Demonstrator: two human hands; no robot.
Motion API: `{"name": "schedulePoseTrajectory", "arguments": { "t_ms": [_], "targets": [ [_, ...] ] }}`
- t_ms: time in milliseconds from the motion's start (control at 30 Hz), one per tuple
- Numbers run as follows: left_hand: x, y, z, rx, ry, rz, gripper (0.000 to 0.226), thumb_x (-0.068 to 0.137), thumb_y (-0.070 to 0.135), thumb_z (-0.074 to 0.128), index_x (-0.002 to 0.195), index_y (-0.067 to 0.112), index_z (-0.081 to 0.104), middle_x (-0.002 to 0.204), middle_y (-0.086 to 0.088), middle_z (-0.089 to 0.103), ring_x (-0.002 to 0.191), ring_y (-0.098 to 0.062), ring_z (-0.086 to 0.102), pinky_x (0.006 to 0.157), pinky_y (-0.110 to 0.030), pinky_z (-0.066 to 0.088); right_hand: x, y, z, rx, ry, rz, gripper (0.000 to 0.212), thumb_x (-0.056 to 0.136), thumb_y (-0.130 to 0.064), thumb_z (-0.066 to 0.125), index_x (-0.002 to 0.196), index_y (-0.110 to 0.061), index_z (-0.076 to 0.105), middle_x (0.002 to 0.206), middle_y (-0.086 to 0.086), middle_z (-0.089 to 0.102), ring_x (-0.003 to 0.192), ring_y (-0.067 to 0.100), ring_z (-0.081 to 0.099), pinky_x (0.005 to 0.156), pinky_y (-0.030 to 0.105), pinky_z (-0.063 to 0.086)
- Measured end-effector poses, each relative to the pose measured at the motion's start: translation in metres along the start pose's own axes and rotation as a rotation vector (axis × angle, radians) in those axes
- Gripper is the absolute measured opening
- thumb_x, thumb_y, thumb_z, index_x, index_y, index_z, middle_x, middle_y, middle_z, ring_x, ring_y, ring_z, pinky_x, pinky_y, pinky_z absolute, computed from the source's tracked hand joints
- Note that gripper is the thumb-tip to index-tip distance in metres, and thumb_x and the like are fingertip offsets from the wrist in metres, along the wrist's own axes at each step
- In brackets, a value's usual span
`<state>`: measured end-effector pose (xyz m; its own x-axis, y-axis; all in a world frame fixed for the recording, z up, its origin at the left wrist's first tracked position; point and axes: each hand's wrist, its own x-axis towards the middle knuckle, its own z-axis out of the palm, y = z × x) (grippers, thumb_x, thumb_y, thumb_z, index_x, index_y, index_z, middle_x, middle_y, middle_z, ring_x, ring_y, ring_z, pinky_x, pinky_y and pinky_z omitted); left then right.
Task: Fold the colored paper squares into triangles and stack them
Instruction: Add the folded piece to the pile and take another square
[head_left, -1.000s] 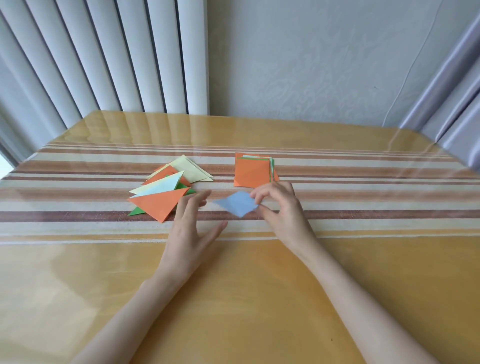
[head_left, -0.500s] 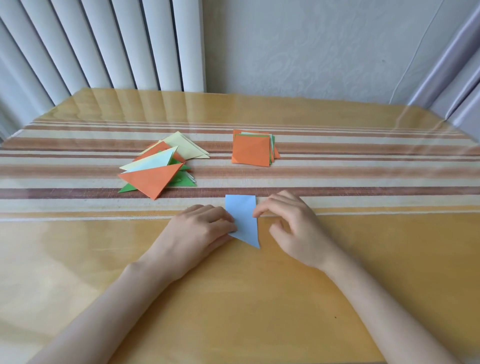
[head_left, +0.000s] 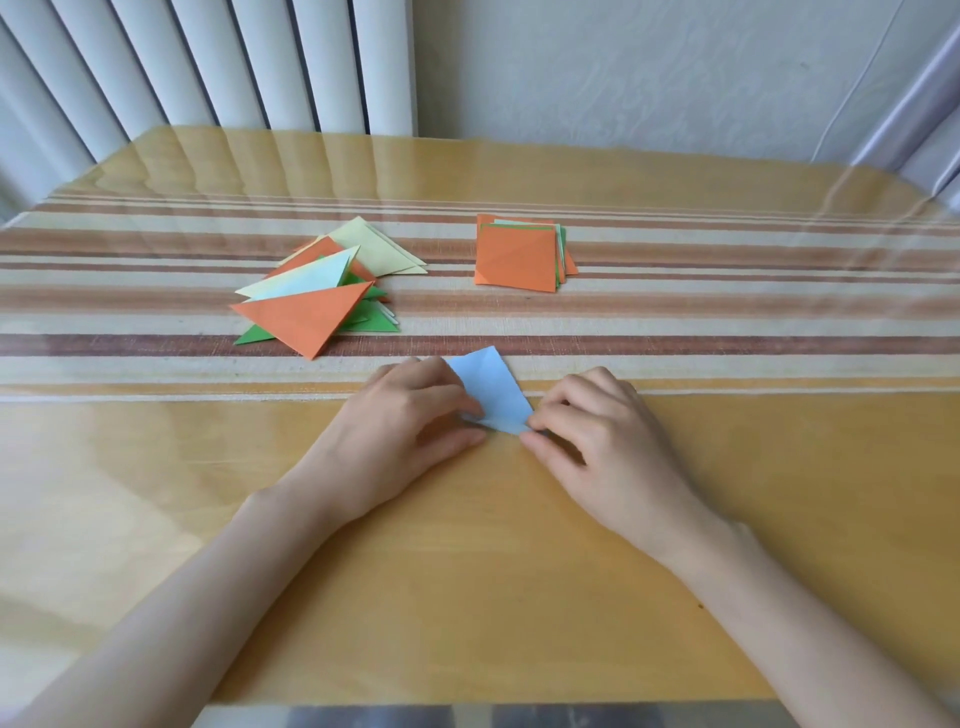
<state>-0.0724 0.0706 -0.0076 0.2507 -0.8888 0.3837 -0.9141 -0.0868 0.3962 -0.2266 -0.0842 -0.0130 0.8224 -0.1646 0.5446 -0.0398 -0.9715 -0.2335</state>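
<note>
Head view.
Blue paper square (head_left: 488, 389) on bench (head_left: 467, 571), at near edge of striped cloth (head_left: 727, 312), between 2 hands.
Left hand (head_left: 400, 415): fingers curled, pinching paper's near-left edge.
Right hand (head_left: 608, 436): thumb and forefinger clamped on near-right corner.
Pile of folded triangles (head_left: 306, 317) (orange, green, pale yellow) far left, well apart from blue paper.
Stack of squares (head_left: 517, 257), orange on top, right of pile, not touching it.

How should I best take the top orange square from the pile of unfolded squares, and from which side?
Pinch the top orange square at its right edge, coming from the right. It lies flat, and the sheets beneath stick out on that side. Its edge stands apart there, so it can probably be lifted alone.
</note>
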Motion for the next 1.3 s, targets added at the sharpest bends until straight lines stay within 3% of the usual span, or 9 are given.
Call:
{"name": "schedulePoseTrajectory", "arguments": {
  "t_ms": [133, 233, 467, 667, 767, 833, 1067, 1167, 1300],
  "targets": [
    [0.003, -0.002, 0.0, -0.081, 0.024, -0.118, 0.037, 0.086, 0.05, 0.048, 0.095, 0.022, 0.071, 0.098, 0.007, 0.055, 0.091, -0.016, 0.051, 0.083, -0.036, 0.045, 0.003, -0.001, -0.004, 0.18, -0.017, 0.308, 0.027, 0.091, -0.032, 0.058, 0.074, -0.013, 0.066, 0.076, -0.002, 0.054, 0.083, 0.02, 0.046, 0.077, 0.029, 0.036],
    [0.005, 0.001, 0.001, -0.091, 0.068, -0.187, 0.03, 0.084, 0.047, 0.053, 0.087, 0.022, 0.068, 0.093, 0.009, 0.053, 0.09, -0.016, 0.049, 0.082, -0.035, 0.044, 0.009, -0.005, 0.003, 0.12, -0.017, 0.382, 0.027, 0.09, -0.027, 0.059, 0.068, -0.011, 0.062, 0.073, 0.001, 0.054, 0.081, 0.026, 0.047, 0.076, 0.036, 0.039],
    [0.004, 0.007, 0.001, 0.041, 0.048, -0.122, 0.026, 0.085, 0.03, 0.044, 0.091, 0.018, 0.066, 0.093, 0.004, 0.055, 0.086, -0.019, 0.049, 0.076, -0.037, 0.046, 0.008, -0.009, 0.012, -0.188, 0.061, 0.263, 0.029, 0.079, -0.031, 0.054, 0.064, -0.022, 0.03, 0.067, 0.001, 0.046, 0.07, 0.027, 0.046, 0.06, 0.032, 0.039],
    [-0.007, 0.02, -0.002, 0.279, -0.031, 0.042, 0.038, 0.081, 0.023, 0.04, 0.098, 0.02, 0.074, 0.094, 0.002, 0.064, 0.079, -0.022, 0.06, 0.079, -0.037, 0.048, 0.009, -0.01, 0.007, -0.143, 0.038, 0.229, 0.008, 0.081, -0.018, 0.057, 0.086, -0.014, 0.061, 0.086, 0.004, 0.054, 0.082, 0.026, 0.048, 0.068, 0.037, 0.045],
    [-0.01, 0.026, 0.0, 0.349, -0.032, 0.029, 0.037, 0.08, 0.025, 0.042, 0.097, 0.021, 0.074, 0.096, 0.003, 0.065, 0.081, -0.022, 0.06, 0.082, -0.038, 0.046, 0.002, -0.007, 0.003, -0.069, -0.051, -0.039, 0.04, 0.073, 0.01, 0.05, 0.097, -0.013, 0.072, 0.089, 0.003, 0.058, 0.083, 0.022, 0.045, 0.072, 0.033, 0.038],
    [-0.011, 0.027, 0.0, 0.358, -0.028, 0.013, 0.037, 0.08, 0.026, 0.042, 0.097, 0.021, 0.074, 0.098, 0.005, 0.066, 0.081, -0.022, 0.06, 0.083, -0.039, 0.047, 0.0, -0.001, -0.001, -0.119, -0.075, -0.15, 0.049, 0.074, 0.008, 0.039, 0.099, -0.014, 0.075, 0.09, 0.002, 0.063, 0.084, 0.021, 0.045, 0.073, 0.032, 0.035],
    [-0.015, 0.03, -0.001, 0.352, -0.048, -0.023, 0.04, 0.081, 0.026, 0.041, 0.104, 0.02, 0.073, 0.102, 0.005, 0.066, 0.085, -0.021, 0.061, 0.082, -0.035, 0.044, 0.001, 0.015, -0.017, -0.109, 0.003, -0.181, 0.036, 0.069, 0.009, 0.041, 0.063, -0.01, 0.071, 0.071, -0.002, 0.064, 0.079, 0.018, 0.041, 0.071, 0.035, 0.032],
    [-0.019, 0.032, -0.001, 0.336, -0.063, -0.043, 0.042, 0.083, 0.027, 0.04, 0.111, 0.019, 0.071, 0.107, 0.004, 0.065, 0.09, -0.021, 0.062, 0.086, -0.036, 0.043, 0.005, 0.018, -0.021, 0.058, 0.003, -0.057, 0.033, 0.063, 0.014, 0.045, 0.056, -0.011, 0.064, 0.072, -0.005, 0.065, 0.078, 0.015, 0.042, 0.074, 0.032, 0.034],
    [-0.019, 0.032, -0.002, 0.311, -0.069, -0.046, 0.041, 0.086, 0.028, 0.041, 0.113, 0.019, 0.07, 0.108, 0.004, 0.065, 0.092, -0.019, 0.06, 0.091, -0.042, 0.046, 0.029, 0.014, -0.016, 0.356, -0.05, 0.258, 0.032, 0.086, 0.005, 0.047, 0.096, -0.014, 0.072, 0.096, -0.004, 0.068, 0.097, 0.015, 0.049, 0.088, 0.022, 0.038]
  ]
}}
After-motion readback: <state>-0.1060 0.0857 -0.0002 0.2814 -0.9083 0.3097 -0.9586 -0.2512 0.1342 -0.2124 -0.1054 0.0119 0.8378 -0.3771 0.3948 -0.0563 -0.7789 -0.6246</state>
